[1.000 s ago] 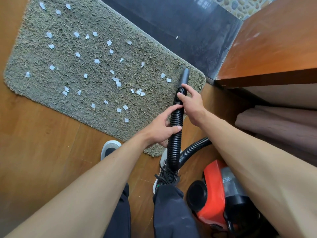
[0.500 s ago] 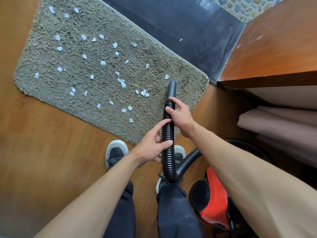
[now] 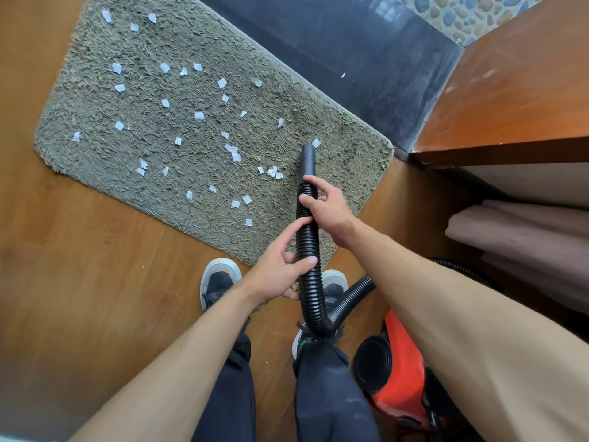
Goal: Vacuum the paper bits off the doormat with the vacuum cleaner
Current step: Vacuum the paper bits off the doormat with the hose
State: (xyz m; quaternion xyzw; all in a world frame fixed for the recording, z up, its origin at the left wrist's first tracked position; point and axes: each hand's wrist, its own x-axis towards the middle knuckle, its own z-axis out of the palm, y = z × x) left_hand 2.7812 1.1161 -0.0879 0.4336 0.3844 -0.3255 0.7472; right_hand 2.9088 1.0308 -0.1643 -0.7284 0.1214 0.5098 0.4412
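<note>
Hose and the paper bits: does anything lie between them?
Nothing visible does. The hose ends over the mat, one bit right beside its mouth, the other bits uncovered to its left.

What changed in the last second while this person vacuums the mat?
The nozzle slid left across the mat. Of two paper scraps near its right end, only one bit remains, the other apparently sucked up. Both the left hand and right hand keep gripping the hose. The other bits and the vacuum stayed put.
</note>
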